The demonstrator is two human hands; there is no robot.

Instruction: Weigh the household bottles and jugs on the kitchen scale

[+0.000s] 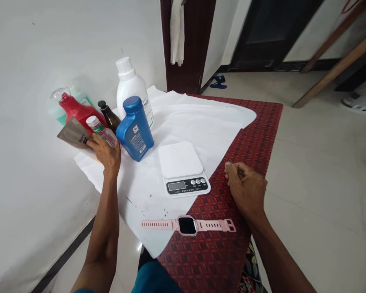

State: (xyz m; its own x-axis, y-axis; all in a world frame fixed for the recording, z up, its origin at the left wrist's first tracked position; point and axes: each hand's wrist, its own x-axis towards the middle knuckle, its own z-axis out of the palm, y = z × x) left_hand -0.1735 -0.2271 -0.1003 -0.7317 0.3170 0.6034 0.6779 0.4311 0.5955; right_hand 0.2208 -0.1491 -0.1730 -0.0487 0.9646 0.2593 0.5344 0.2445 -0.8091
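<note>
My left hand (pixel 107 154) reaches to the left side of the table and is closed around the lower part of a small clear bottle (pixel 109 137) with a white cap and green label. Its fingertips overlap a brown pouch (pixel 75 133) with dark lettering. Just right of that hand stands a blue bottle (pixel 136 134). Over the red patterned cloth at the right edge, my right hand (pixel 247 188) is curled into a loose fist, with nothing visible in it. A white digital scale (pixel 180 160) lies between my hands, its display dark.
A pink-strapped smartwatch (pixel 187 225) lies flat at the front. Behind my left hand stand a red bottle (pixel 79 110), a dark brown bottle (pixel 110 116) and a large white jug (pixel 130 87). White cloth (pixel 198 118) covers part of the red tablecloth (pixel 262 130). A wall borders the left.
</note>
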